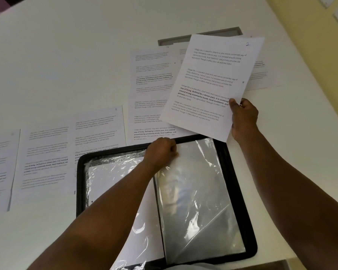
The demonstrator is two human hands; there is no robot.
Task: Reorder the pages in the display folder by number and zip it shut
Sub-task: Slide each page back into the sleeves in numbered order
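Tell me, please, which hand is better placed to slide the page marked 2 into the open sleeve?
The right hand, probably: it already grips the page marked 2 by its lower edge, above the display folder. The left hand pinches the top of the clear sleeve and seems needed there.

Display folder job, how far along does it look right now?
Early to midway. Done: loose pages lie spread on the table, and the display folder is open. In hand: the right hand holds the page marked 2, while the left hand grips a clear sleeve. Left: sleeving the remaining pages and zipping shut.
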